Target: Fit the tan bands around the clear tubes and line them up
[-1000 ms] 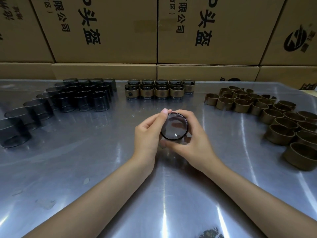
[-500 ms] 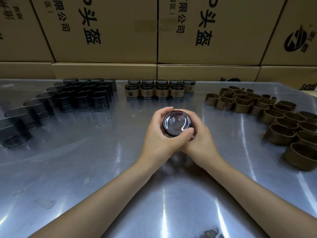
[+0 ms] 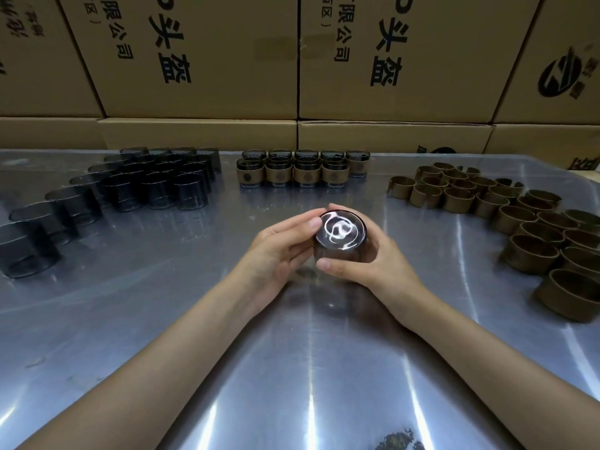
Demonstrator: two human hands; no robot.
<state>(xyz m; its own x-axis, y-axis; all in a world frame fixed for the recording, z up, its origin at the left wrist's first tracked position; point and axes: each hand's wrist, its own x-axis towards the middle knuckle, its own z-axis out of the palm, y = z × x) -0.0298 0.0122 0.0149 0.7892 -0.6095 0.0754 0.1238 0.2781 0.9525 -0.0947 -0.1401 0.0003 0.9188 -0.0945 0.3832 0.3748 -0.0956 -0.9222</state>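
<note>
Since a second ago the left hand (image 3: pixel 276 248) and right hand (image 3: pixel 367 258) have turned the clear tube (image 3: pixel 342 233) end-up over the bench's middle, both curled round its sides, so its band is likely seated and it can join the finished row (image 3: pixel 302 172) at the far edge.

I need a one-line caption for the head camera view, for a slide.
Both hands, left and right, hold one tube above the metal table.
</note>
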